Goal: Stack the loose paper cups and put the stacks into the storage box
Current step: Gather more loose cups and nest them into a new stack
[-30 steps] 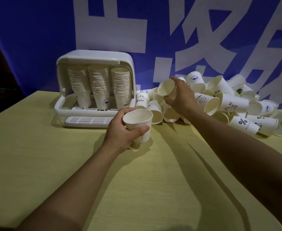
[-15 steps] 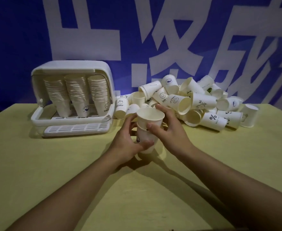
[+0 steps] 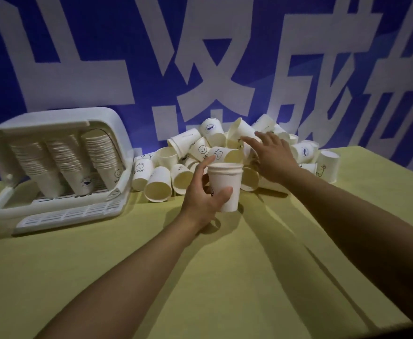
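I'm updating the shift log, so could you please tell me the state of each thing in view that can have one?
Storage box: lid open, three upright cup stacks inside.
Held stack: a few nested cups, upright, gripped.
Left hand: grips the held stack.
Right hand: fingers spread, holding nothing, reaching over the pile.
Loose cup pile: unstacked, most cups on their sides.
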The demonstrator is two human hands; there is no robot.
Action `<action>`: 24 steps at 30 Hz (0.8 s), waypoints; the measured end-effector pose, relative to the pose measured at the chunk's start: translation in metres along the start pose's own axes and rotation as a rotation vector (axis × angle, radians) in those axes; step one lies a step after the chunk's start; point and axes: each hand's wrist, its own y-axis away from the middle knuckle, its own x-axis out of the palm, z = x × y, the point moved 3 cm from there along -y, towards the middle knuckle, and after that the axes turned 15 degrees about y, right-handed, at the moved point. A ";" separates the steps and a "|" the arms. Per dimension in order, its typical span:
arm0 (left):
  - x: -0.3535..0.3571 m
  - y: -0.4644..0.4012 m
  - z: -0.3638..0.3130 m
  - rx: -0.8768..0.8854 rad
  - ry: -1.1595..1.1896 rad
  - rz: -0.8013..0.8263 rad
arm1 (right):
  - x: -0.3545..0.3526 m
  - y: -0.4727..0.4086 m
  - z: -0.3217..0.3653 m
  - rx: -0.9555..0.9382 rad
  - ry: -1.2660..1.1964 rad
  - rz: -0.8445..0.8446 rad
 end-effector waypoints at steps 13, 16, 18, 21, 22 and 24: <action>0.010 0.010 0.034 0.001 -0.120 0.129 | -0.030 0.071 0.008 0.249 -1.102 -0.199; 0.014 0.010 0.033 0.010 -0.200 0.164 | -0.026 0.095 0.031 0.208 -1.213 -0.125; 0.015 0.010 0.033 0.028 -0.229 0.176 | -0.017 0.104 0.043 0.181 -1.225 -0.051; 0.014 0.010 0.032 0.072 -0.180 0.134 | -0.010 0.113 0.050 0.168 -1.174 -0.011; 0.013 0.009 0.031 0.095 -0.159 0.114 | -0.008 0.113 0.047 0.173 -1.103 -0.030; 0.013 0.009 0.030 0.115 -0.136 0.088 | -0.006 0.107 0.032 0.209 -0.983 -0.092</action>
